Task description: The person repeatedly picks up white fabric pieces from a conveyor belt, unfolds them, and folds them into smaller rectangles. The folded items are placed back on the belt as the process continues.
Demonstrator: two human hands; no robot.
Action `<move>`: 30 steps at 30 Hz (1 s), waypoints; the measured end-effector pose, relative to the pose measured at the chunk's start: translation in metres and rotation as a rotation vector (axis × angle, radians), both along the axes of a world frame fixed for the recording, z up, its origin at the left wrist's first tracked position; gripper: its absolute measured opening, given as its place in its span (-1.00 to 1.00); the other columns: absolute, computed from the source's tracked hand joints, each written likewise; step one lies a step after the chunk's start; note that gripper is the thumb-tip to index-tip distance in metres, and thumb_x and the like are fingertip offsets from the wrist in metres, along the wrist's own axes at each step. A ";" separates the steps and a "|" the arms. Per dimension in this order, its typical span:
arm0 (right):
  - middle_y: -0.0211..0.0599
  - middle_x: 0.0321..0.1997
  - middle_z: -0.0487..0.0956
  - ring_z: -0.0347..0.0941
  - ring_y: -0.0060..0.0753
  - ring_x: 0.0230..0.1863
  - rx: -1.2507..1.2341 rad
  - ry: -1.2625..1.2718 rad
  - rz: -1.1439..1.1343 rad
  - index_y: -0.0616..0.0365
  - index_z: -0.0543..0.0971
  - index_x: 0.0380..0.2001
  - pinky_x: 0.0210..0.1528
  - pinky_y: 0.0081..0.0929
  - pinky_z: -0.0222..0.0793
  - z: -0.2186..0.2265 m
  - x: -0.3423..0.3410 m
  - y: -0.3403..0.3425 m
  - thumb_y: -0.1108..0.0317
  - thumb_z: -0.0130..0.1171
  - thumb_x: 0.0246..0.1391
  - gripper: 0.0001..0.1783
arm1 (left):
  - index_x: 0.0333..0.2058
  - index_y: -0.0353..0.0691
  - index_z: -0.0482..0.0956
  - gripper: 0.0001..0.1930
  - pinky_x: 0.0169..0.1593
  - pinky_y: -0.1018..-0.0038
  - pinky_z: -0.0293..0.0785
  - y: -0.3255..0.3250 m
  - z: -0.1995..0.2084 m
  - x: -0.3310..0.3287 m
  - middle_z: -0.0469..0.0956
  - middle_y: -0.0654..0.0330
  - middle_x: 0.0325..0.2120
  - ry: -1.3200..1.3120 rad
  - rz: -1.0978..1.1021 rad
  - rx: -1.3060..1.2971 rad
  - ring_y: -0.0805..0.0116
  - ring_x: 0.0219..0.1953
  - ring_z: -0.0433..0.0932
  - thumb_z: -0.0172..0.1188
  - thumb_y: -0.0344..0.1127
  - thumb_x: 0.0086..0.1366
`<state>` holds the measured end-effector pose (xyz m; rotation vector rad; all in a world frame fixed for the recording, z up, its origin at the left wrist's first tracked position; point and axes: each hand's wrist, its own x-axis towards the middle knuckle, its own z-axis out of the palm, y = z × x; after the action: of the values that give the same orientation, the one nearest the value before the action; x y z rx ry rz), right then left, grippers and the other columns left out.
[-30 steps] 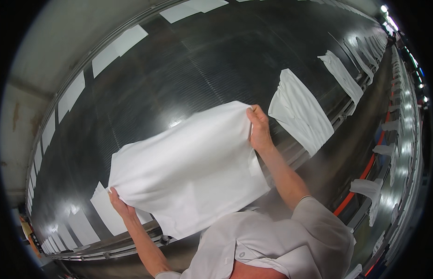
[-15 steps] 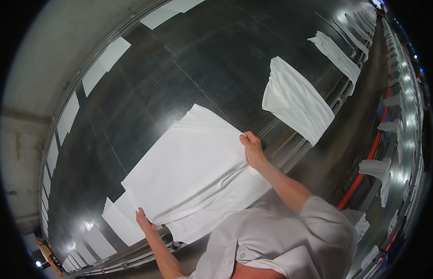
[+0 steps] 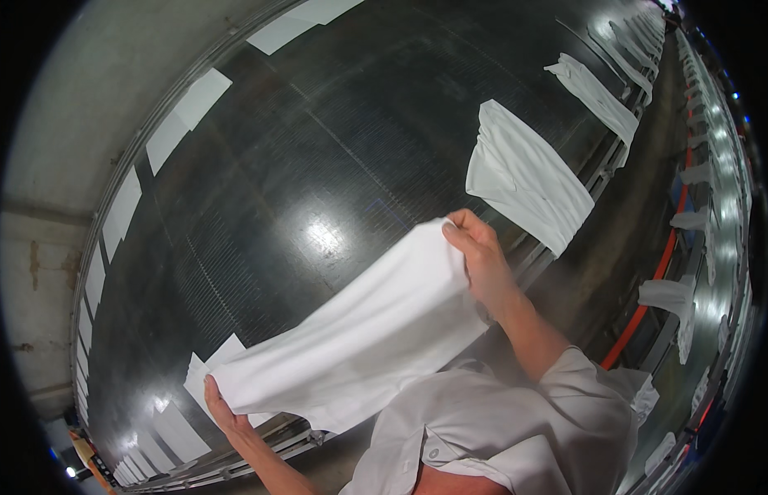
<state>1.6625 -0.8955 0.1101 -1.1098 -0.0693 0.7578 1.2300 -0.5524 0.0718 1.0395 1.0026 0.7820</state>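
A white cloth [image 3: 363, 334] is stretched slantwise between my two hands, its near part hanging in soft folds in front of my shirt. My left hand [image 3: 223, 407] pinches its lower left corner, thumb up. At the upper right corner, my right hand [image 3: 481, 250] grips the edge between thumb and fingers. The cloth is held above the near edge of a wide dark ribbed table [image 3: 318, 157]. Beyond my right hand, another white cloth [image 3: 522, 173] lies wrinkled over the table's edge. Partly hidden behind the held cloth on the left is a flat white piece [image 3: 226, 351].
White pieces [image 3: 186, 111] lie along the table's far rim, beside a concrete floor [image 3: 95, 107]. A row of flat white pieces [image 3: 179, 431] continues at the lower left. More cloths hang along the edge at the upper right. A red rail [image 3: 648, 326] with draped cloths runs at the right.
The held cloth's far part has come off the table and been drawn toward me. My right hand has risen slightly to the right; my left hand has shifted left.
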 end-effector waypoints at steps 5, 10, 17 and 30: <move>-0.47 -0.26 0.52 0.43 -0.69 -0.22 0.152 0.008 -0.112 0.10 0.46 -0.20 -0.12 -0.61 0.41 -0.010 0.033 0.058 0.29 0.10 0.36 -0.87 | 0.12 -0.33 0.44 -0.66 0.11 0.16 0.61 0.039 0.000 0.033 0.59 0.03 0.04 -0.062 0.079 0.094 0.13 0.02 0.63 0.01 -0.21 0.54; -0.51 -0.29 0.51 0.39 -0.72 -0.26 0.187 -0.078 -0.172 0.08 0.48 -0.22 -0.16 -0.63 0.39 -0.032 0.031 0.061 0.29 0.14 0.34 -0.88 | 0.21 -0.37 0.36 -0.58 0.17 0.13 0.57 0.048 -0.029 0.042 0.52 -0.03 0.13 -0.136 0.114 0.000 0.09 0.11 0.58 0.01 -0.19 0.54; -0.48 -0.32 0.49 0.40 -0.67 -0.28 -0.032 0.080 -0.178 0.09 0.47 -0.22 -0.17 -0.60 0.39 -0.108 0.005 0.038 0.31 0.16 0.31 -0.88 | 0.25 -0.39 0.28 -0.54 0.14 0.13 0.60 0.029 -0.093 0.022 0.52 -0.04 0.12 -0.078 0.110 -0.164 0.07 0.09 0.59 0.02 -0.22 0.53; -0.60 -0.48 0.33 0.16 -0.73 -0.44 -0.386 -0.014 -0.231 0.17 0.51 -0.36 -0.43 -0.60 0.14 -0.144 -0.045 -0.001 0.31 0.19 0.27 -0.83 | 0.17 -0.38 0.35 -0.60 0.03 0.13 0.66 -0.020 -0.094 -0.019 0.56 0.00 0.02 0.257 0.150 -0.202 0.10 -0.01 0.61 0.05 -0.21 0.53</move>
<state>1.6173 -0.8964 -0.0339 -1.4608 0.1983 0.5674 1.2107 -0.5726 -0.0220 0.9117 1.3635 0.6628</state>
